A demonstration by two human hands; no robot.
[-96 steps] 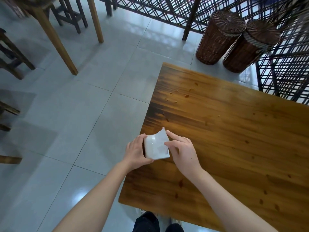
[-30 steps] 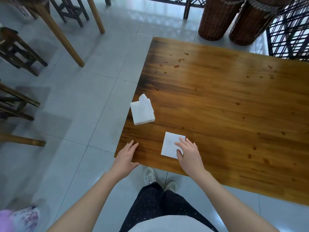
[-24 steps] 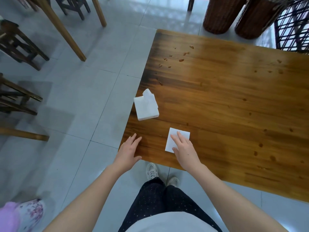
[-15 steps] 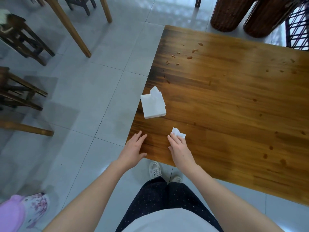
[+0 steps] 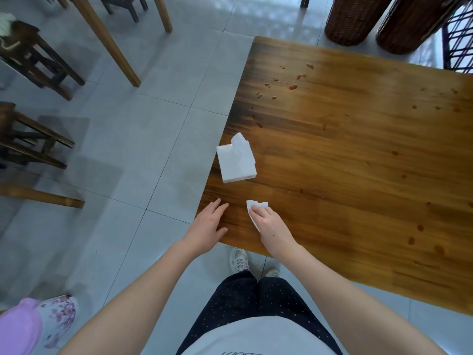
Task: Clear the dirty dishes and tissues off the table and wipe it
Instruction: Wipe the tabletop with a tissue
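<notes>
A wooden table [image 5: 358, 162] fills the right of the view, its near left corner at about six o'clock, just ahead of the person. The right hand [image 5: 268, 221] lies on the tabletop close to that corner, fingers bent over a white tissue [image 5: 253, 204] and bunching it against the wood. A ragged edge of the tissue shows past the fingertips and a strip of it shows beside the palm. The left hand [image 5: 208, 225] sits at nine o'clock from the right one, apart from it, flat on the table's left edge with the fingers straight and together and the thumb spread, holding nothing. At eleven o'clock from the right hand, near but not touching, a white tissue pack [image 5: 236, 162] lies on the table's left edge with a sheet sticking up from its top. Brown crumbs and spots [image 5: 293, 87] are scattered at one o'clock from the pack, toward the far left corner. Beyond the far edge, at one o'clock in the view, two dark wicker baskets [image 5: 355, 19] stand side by side on the grey tiled floor [image 5: 140, 137]. Wooden stools [image 5: 33, 55] stand at ten o'clock. The person's light shoes [image 5: 238, 260] show under the table's near edge.
</notes>
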